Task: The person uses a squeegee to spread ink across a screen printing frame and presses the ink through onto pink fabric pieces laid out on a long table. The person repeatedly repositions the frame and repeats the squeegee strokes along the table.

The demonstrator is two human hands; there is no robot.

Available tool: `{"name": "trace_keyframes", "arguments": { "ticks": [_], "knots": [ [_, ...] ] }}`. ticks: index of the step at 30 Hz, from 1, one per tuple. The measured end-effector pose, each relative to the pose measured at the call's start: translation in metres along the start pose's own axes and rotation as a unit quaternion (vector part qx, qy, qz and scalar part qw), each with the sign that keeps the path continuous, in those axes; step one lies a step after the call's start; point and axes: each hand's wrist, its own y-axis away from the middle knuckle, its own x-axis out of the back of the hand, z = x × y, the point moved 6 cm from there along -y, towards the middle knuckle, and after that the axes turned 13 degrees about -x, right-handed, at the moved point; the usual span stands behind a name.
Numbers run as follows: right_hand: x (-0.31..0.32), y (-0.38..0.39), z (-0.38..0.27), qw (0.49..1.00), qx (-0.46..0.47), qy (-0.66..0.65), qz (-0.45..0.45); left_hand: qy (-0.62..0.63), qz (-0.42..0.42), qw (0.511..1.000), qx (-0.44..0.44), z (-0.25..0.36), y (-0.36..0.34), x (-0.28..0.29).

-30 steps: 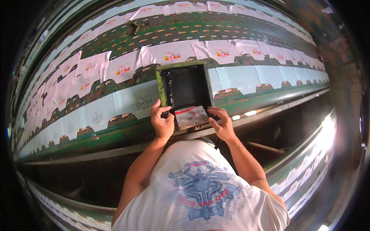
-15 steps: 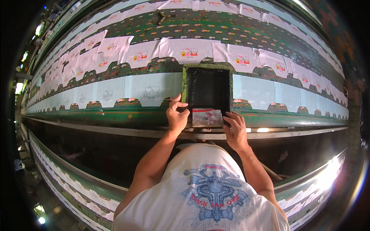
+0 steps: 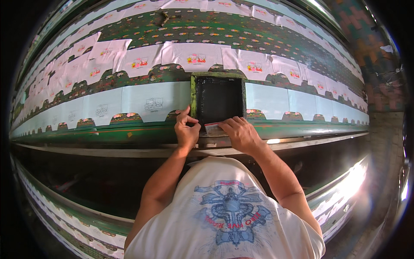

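Fingers of the right hand (image 3: 245, 134) lap over the right part of a flat plate (image 3: 211, 130) at the near end of a green-rimmed frame (image 3: 193, 93), and that grip looks closed on it, though I can't see the thumb. What shows of the plate sticks out leftward from those fingertips; its red strip (image 3: 212, 124) runs side to side, squarely across the frame's length, which points away from the wearer. The left hand (image 3: 187, 129) pinches the frame's left rim near the close corner, just beside the plate's free end but apart from it, so the right is the nearer. The frame sits on a green bench (image 3: 105, 134), pale cloth panels (image 3: 140, 97) either side.
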Motion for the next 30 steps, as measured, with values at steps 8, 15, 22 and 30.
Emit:
{"name": "trace_keyframes", "arguments": {
  "ticks": [8,15,22,30],
  "knots": [
    [0.016,-0.090,0.055,0.992,-0.050,-0.073,-0.087,-0.039,-0.068,0.997,-0.019,0.022,-0.014,0.001],
    [0.020,-0.141,0.075,0.991,-0.103,-0.068,0.050,-0.269,-0.245,0.921,-0.138,0.067,-0.040,0.006],
    [-0.002,-0.099,0.049,0.996,-0.059,-0.026,0.066,-0.300,-0.287,0.896,-0.155,0.067,-0.050,0.001],
    [-0.011,-0.018,-0.005,0.997,-0.051,-0.010,0.051,-0.255,-0.237,0.919,-0.185,0.056,-0.046,0.004]
  ]
}}
